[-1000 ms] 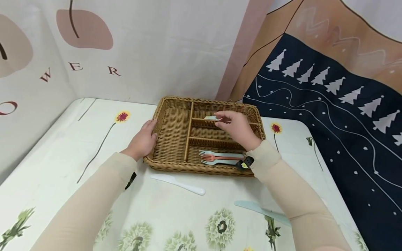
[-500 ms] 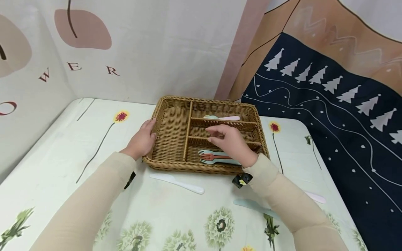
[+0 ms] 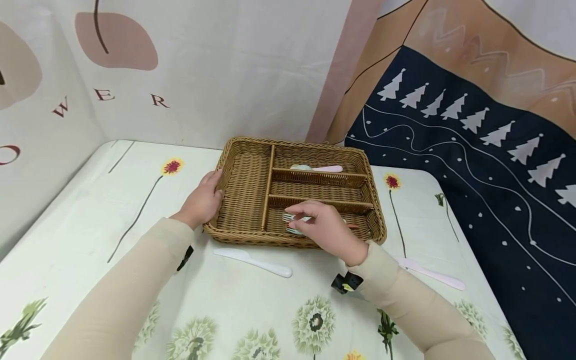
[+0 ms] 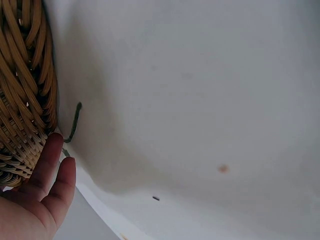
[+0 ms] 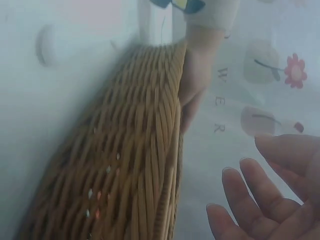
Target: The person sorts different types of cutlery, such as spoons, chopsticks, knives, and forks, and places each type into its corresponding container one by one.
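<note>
A brown wicker cutlery tray with divided compartments lies on the table. My left hand rests against its left rim; in the left wrist view the fingers lie fairly straight along the woven outer wall. Over the front right compartment hovers my right hand, fingers loosely bent, thumb apart, holding nothing. Beneath it lie light blue forks and an orange fork, partly covered by the hand. In the back right compartment are a pale green piece and a pink handle, probably spoons.
On the flowered tablecloth, a white knife lies before the tray. To the right, a pink knife is partly behind the right forearm. A light wall cloth stands close behind the tray.
My right hand has let go of the pink-handled piece in the back compartment and come forward over the middle one to above the forks. The left hand stays at the rim.
</note>
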Tool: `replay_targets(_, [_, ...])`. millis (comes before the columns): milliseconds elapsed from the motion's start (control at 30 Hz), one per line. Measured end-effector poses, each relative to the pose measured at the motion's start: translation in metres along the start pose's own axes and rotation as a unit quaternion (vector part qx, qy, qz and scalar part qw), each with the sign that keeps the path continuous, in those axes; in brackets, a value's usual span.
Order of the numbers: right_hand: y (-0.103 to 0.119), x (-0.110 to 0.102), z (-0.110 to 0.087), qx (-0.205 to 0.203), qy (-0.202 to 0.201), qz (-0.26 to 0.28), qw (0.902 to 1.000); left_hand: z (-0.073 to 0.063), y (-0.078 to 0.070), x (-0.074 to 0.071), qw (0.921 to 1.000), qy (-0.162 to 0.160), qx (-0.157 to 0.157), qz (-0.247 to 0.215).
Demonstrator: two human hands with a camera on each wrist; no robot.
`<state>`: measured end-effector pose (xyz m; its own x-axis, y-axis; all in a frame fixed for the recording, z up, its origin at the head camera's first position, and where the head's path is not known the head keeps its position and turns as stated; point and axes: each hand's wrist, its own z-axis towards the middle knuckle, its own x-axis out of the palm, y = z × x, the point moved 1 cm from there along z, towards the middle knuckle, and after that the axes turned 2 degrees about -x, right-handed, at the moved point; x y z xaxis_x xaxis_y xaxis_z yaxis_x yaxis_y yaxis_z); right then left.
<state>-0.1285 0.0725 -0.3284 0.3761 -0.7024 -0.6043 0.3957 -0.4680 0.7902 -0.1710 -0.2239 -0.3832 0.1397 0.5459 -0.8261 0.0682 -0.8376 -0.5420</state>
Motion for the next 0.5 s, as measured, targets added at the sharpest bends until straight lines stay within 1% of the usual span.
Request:
replay_targets(133, [0.003, 0.007, -0.007, -0.011, 0.011, 0.005, 0.9999, 0.0, 0.0, 0.0, 1.0, 0.002, -0.002, -0.001])
replay_targets(500, [0.001, 0.026, -0.019, -0.025, 0.048, 0.011, 0.9985, 0.002, 0.0, 0.001, 1.0, 0.001, -0.004, -0.003])
